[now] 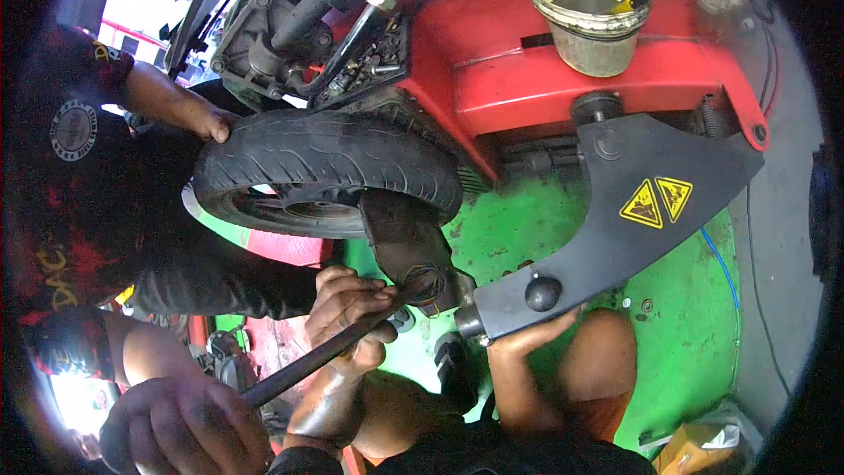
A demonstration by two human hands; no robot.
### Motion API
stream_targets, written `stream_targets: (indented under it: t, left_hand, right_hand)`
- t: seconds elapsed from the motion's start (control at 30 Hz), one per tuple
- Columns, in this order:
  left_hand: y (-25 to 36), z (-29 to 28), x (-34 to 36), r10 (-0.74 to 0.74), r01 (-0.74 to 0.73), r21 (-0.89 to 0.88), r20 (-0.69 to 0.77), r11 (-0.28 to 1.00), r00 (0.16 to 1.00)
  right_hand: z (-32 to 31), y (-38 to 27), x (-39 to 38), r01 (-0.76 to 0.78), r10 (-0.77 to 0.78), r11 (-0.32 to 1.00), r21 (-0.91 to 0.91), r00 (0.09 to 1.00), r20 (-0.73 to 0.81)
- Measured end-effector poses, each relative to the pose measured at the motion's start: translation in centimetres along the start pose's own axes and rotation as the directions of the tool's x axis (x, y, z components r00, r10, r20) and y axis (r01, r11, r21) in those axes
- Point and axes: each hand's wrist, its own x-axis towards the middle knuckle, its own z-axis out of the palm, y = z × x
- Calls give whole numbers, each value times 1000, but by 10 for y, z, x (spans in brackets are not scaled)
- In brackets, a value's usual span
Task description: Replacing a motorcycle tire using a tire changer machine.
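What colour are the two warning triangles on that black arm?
Yellow with black symbols, on the black arm; the head view shows them clearly.

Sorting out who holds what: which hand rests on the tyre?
The co-worker's hand at upper left, flat on the tyre tread. Your left hand grips the metal bar; your right hand is under the black arm.

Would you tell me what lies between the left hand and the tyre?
Head view: a dark metal blade sits between the left hand and the tyre.

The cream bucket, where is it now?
In the head view, the cream bucket stands at upper right, on the red machine body, above the black arm.
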Motion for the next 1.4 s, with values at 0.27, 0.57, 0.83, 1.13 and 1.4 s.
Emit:
stream_targets:
  t: [0.27, 0.57, 0.83, 1.13, 1.4]
  left_hand:
    - [0, 9, -4, -72, 66, -131, -36, 989, 997]
    - [-1, 11, -5, -9, 5, -67, -66, 998, 998]
    - [-10, 18, -13, 43, -50, -51, -132, 997, 990]
    - [-14, 18, -7, 85, -92, -49, -125, 995, 989]
    - [-24, 21, -11, 111, -144, -125, -241, 982, 964]
  right_hand:
    - [-1, 0, 8, 24, -26, 998, 51, 999, 38]
    - [3, -7, 0, -90, 88, 994, 67, 996, 21]
    - [-17, 4, 12, -44, 43, 997, 70, 999, 12]
    - [-39, 15, 20, 129, -127, 979, -158, 992, 23]
    - [-33, 17, 3, 59, -77, 947, -317, 996, -45]
